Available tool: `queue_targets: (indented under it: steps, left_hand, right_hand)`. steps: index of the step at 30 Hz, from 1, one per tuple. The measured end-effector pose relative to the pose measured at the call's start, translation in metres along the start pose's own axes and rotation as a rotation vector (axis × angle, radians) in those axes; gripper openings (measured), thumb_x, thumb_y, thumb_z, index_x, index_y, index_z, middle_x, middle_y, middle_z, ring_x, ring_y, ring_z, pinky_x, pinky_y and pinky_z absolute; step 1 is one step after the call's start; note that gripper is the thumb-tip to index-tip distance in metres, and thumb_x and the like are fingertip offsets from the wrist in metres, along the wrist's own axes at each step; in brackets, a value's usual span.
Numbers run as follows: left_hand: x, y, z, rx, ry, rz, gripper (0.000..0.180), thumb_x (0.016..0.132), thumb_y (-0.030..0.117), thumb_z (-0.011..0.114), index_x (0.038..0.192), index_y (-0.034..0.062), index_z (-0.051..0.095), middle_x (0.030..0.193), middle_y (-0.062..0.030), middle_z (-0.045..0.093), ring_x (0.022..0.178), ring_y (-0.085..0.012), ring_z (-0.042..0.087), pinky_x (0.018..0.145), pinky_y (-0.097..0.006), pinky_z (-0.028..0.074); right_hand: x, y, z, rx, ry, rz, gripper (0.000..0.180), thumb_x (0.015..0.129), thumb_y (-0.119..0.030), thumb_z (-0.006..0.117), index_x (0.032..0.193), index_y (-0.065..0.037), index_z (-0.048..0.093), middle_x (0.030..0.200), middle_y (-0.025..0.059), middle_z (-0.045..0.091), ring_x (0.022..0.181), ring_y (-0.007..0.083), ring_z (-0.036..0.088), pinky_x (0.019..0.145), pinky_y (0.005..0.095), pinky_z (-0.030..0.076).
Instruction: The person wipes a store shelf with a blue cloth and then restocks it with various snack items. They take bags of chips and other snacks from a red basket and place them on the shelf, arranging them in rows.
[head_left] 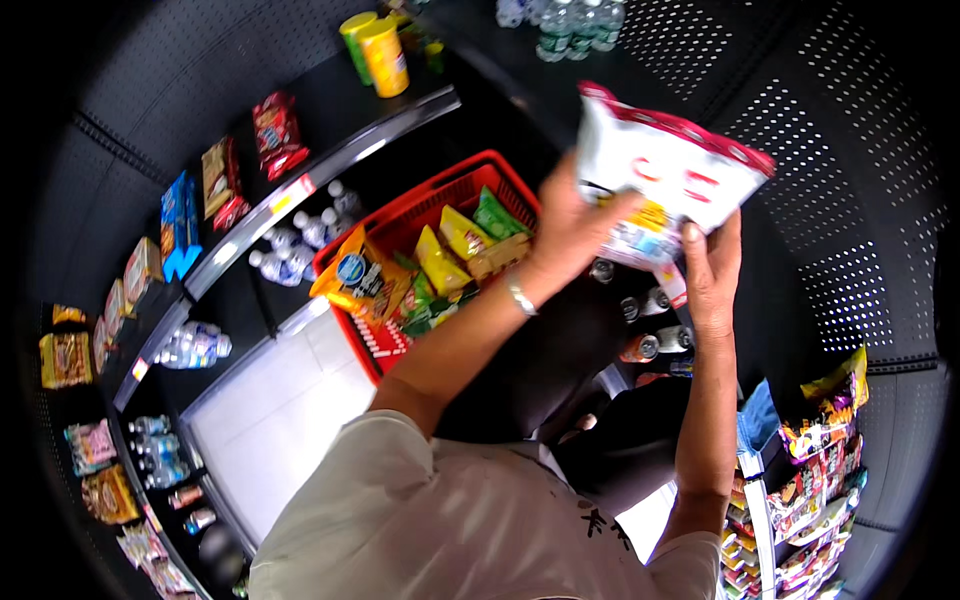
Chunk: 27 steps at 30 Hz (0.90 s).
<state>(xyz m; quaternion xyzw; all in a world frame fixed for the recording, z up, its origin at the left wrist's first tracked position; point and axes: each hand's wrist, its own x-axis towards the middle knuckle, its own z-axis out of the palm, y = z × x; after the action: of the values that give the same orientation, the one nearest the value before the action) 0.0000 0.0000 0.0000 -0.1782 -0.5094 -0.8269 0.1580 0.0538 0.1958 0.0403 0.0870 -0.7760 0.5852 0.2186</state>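
Observation:
A white snack bag (650, 150) with dark red top edge is held up in front of the shelves at the upper right. My left hand (575, 225) grips its lower left side, thumb across the front, and wears a bracelet at the wrist. Closed on its lower right corner is my right hand (714, 270), thumb in front. The fingers behind the bag are hidden. A red shopping basket (400, 196) sits left of my left forearm. Inside it lie an orange snack bag (362, 275), several yellow bags (440, 262) and a green bag (497, 215).
Curved black shelves on the left carry snack packs (278, 135), water bottles (195, 345) and yellow and green canisters (384, 58). Bottles (580, 28) stand at the top. Cans (640, 348) stand below the held bag. More snack bags (825, 440) fill the right rack beside a perforated black panel (800, 130).

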Motion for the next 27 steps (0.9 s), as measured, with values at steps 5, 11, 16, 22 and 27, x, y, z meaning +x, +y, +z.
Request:
queue_targets:
  steps: [5, 11, 16, 22, 27]
  left_hand:
    - [-0.024, 0.022, -0.13, 0.227, 0.339, -0.164, 0.037, 0.091, 0.019, 0.07, 0.118, -0.0036, 0.059, 0.106, -0.0092, 0.068, 0.09, -0.0137, 0.065, 0.08, -0.029, 0.054]
    - [-0.101, 0.022, -0.236, 0.476, 0.631, -0.222, 0.053, 0.087, 0.029, 0.077, 0.124, -0.0031, 0.055, 0.112, -0.0107, 0.066, 0.097, -0.0166, 0.062, 0.086, -0.031, 0.05]
    - [-0.144, 0.008, -0.26, 0.533, 0.702, -0.339, 0.059, 0.086, 0.029, 0.078, 0.128, -0.0032, 0.053, 0.116, -0.0118, 0.064, 0.101, -0.0188, 0.061, 0.089, -0.032, 0.05]
    - [-0.167, 0.007, -0.281, 0.363, 0.778, -0.394, 0.056, 0.089, 0.032, 0.076, 0.129, -0.0005, 0.052, 0.121, -0.0105, 0.064, 0.106, -0.02, 0.062, 0.091, -0.036, 0.051]
    - [-0.181, 0.006, -0.295, 0.276, 0.812, -0.354, 0.05, 0.093, 0.028, 0.071, 0.13, 0.0017, 0.05, 0.12, -0.0106, 0.063, 0.105, -0.0215, 0.063, 0.09, -0.039, 0.052]
  right_hand:
    - [-0.007, 0.012, 0.022, -0.046, -0.084, 0.18, 0.051, 0.095, -0.011, 0.064, 0.141, 0.002, 0.044, 0.122, 0.0181, 0.063, 0.105, 0.0188, 0.064, 0.086, 0.031, 0.052]
    - [-0.012, 0.041, 0.003, -0.017, -0.082, 0.256, 0.044, 0.096, -0.007, 0.062, 0.137, 0.002, 0.048, 0.126, 0.0184, 0.062, 0.098, 0.0171, 0.067, 0.085, 0.0285, 0.053]
    - [-0.012, 0.047, 0.004, 0.012, -0.093, 0.288, 0.042, 0.095, -0.003, 0.061, 0.135, 0.003, 0.049, 0.13, 0.0194, 0.059, 0.101, 0.0185, 0.067, 0.088, 0.0293, 0.053]
    - [-0.014, 0.049, 0.001, -0.012, -0.112, 0.302, 0.042, 0.094, 0.0, 0.06, 0.135, 0.005, 0.049, 0.129, 0.02, 0.059, 0.102, 0.019, 0.067, 0.09, 0.0296, 0.053]
    - [-0.017, 0.053, -0.005, -0.024, -0.144, 0.275, 0.045, 0.096, -0.012, 0.06, 0.137, 0.003, 0.048, 0.132, 0.0181, 0.058, 0.104, 0.0188, 0.065, 0.092, 0.0323, 0.051]
